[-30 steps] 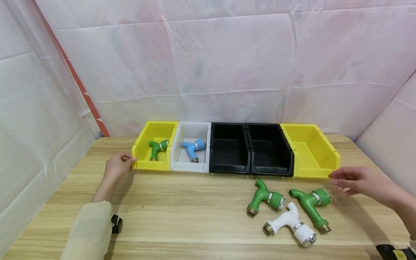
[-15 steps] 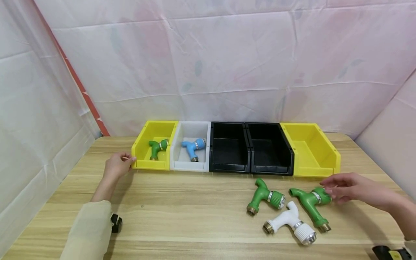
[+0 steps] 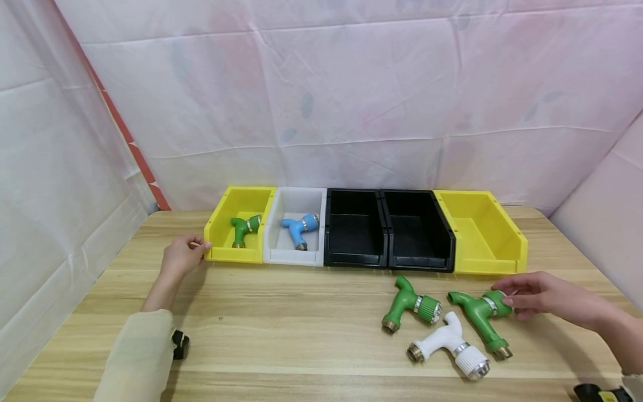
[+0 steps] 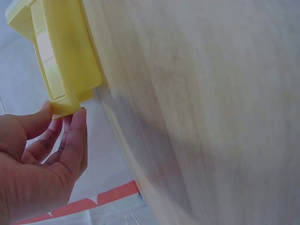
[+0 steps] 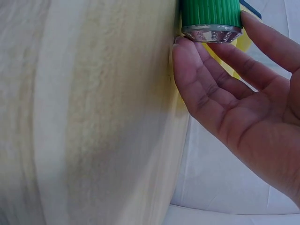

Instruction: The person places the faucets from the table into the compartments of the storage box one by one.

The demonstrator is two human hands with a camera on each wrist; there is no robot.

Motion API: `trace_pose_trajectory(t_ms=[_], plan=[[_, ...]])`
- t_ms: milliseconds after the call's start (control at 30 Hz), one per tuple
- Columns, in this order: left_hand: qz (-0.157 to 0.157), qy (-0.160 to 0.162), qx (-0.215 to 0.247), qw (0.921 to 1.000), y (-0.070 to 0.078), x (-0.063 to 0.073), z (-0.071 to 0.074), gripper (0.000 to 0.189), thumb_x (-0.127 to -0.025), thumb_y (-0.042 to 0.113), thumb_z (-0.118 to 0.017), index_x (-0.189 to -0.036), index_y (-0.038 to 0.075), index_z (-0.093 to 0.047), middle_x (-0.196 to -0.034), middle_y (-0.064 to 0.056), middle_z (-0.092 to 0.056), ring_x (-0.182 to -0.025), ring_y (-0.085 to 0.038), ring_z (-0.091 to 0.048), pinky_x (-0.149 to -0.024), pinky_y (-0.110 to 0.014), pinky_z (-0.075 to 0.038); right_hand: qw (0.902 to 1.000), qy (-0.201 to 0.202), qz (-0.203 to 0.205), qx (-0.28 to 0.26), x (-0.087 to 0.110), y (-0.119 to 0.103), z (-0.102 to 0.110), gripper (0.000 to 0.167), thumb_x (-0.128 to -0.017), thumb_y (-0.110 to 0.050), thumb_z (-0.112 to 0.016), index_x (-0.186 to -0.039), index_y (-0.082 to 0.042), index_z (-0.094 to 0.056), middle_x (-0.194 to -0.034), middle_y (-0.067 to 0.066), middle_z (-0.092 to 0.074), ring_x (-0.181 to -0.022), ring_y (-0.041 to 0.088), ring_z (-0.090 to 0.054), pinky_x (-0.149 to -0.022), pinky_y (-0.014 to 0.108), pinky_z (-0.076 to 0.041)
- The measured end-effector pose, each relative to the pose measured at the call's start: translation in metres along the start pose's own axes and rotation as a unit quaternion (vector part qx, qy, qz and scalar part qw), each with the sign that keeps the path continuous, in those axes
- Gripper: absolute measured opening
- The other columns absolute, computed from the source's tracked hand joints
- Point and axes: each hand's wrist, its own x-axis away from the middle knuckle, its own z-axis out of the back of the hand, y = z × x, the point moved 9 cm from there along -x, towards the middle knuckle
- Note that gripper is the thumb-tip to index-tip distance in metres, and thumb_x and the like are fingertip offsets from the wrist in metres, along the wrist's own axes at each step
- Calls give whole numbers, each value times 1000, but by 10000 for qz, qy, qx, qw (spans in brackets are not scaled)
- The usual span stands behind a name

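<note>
Silver cap: raised marks ring it, too blurred to read.
Yellow patch: on the right wrist's black band; any print is too small to read.
Right hand: thumb and fingers pinch the ribbed knob of the outer green faucet.
Outer green faucet: lies on the table, in front of the right-end yellow bin.
Left hand: thumb and fingertips pinch the front outer corner of the left-end yellow bin.
Nearby faucets: white faucet and inner green faucet, close together beside the outer one.
Bin row: yellow, white, two black, yellow, side by side, low front lips toward the person.
Room: a wide stretch of bare wood separates the left forearm from the loose faucets; a narrower strip runs between bin lips and faucets.
</note>
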Motion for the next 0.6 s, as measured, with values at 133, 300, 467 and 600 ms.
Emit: trace_pose_trajectory(t_ms=[133,300,467,600], plan=[[58,-31,6,10000,-1,0,-1,21,-93,17,-53,-94,-4,-54,-86,-18,-58,-70,-19,-56,-58,-25,-45,9999,8,39,110,0,0,0,35,-94,4,-42,-118,-17,-55,-102,1,-61,-85,14,-61,-69,34,-52],[72,-45,-22,10000,-1,-1,-1,20,-93,17,-53,-94,-3,-53,-87,-18,-58,-69,-19,-56,-57,-25,-44,9998,-16,7,209,1,1,-1,33,-94,3,-42,-120,-13,-54,-101,2,-60,-83,14,-60,-68,33,-52],[106,-90,-22,9999,-2,-1,-1,21,-93,18,-53,-94,-3,-53,-88,-19,-58,-69,-20,-56,-57,-26,-44,9999,-93,56,115,0,0,-4,42,-95,4,-41,-120,-26,-56,-100,4,-58,-81,14,-59,-68,33,-52],[106,-111,-11,9999,-1,0,-1,22,-93,19,-53,-94,-3,-53,-87,-19,-57,-70,-20,-56,-57,-26,-44,9998,-139,125,56,-1,-1,-5,42,-94,4,-40,-120,-26,-56,-98,4,-57,-81,13,-59,-68,33,-52]])
